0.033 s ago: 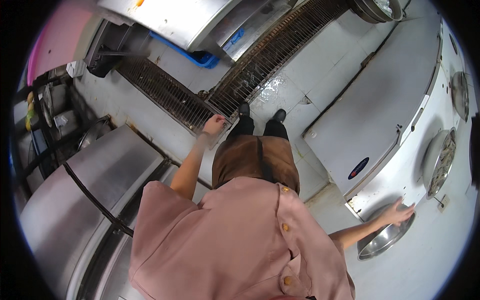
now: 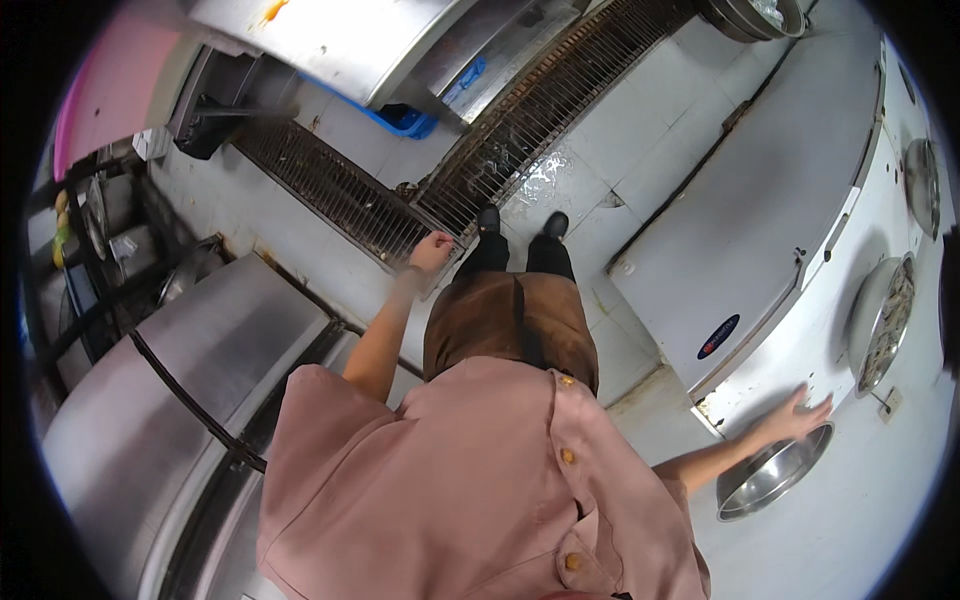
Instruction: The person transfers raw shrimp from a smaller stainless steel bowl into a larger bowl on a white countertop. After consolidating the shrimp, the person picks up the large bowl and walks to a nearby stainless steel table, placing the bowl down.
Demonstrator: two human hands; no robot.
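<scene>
My right hand (image 2: 795, 418) reaches out to the right with its fingers spread, holding nothing. It is at the far rim of a shiny steel bowl (image 2: 765, 485) on the white top at the right. Whether the hand touches that rim, I cannot tell. A second steel bowl (image 2: 862, 330), with greyish pieces (image 2: 888, 330) in it, stands farther along the same top. My left hand (image 2: 432, 250) hangs low beside my brown apron (image 2: 470, 320), over the floor near the drain grate. Its fingers are curled in, and nothing shows in them.
A white chest freezer (image 2: 740, 230) stands along my right, with another steel bowl (image 2: 920, 185) farther off. Rusty drain grates (image 2: 330, 190) cross the wet tiled floor (image 2: 640, 130). A steel counter (image 2: 350, 40) with a blue bin (image 2: 405, 122) lies ahead; a stainless steel cabinet (image 2: 220, 330) is at my left.
My right hand has shifted slightly, its fingers a little blurred and farther spread. My left hand has barely moved. The view has tilted a touch.
</scene>
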